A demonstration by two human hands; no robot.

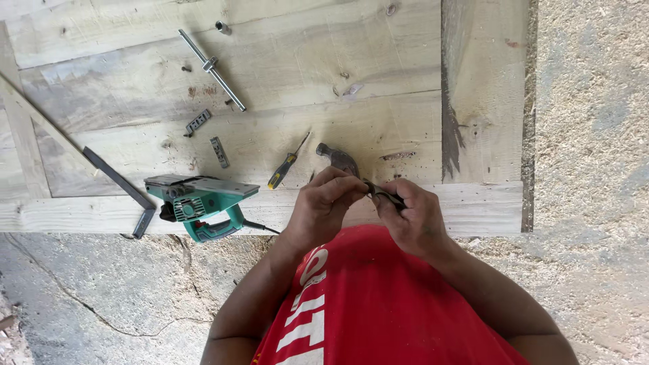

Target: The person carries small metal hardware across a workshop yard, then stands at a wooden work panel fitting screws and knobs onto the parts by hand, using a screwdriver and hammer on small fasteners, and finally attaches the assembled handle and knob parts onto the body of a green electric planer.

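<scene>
My left hand [323, 203] and my right hand [414, 217] meet in front of my red shirt, over the near edge of a wooden plank panel [284, 101]. Together they pinch a small dark metal piece [387, 197]; my right fingers wrap most of it and my left fingertips grip its end. What kind of piece it is I cannot tell. Just beyond my left hand a hammer [338, 158] lies on the planks, with its handle hidden behind my hands.
A yellow-handled screwdriver [285, 167], a green electric planer [201, 200], a dark metal square [120, 181], two small metal brackets [198, 122] [219, 152] and a long metal rod [212, 65] lie on the planks. Sawdust covers the ground [595, 135] on the right.
</scene>
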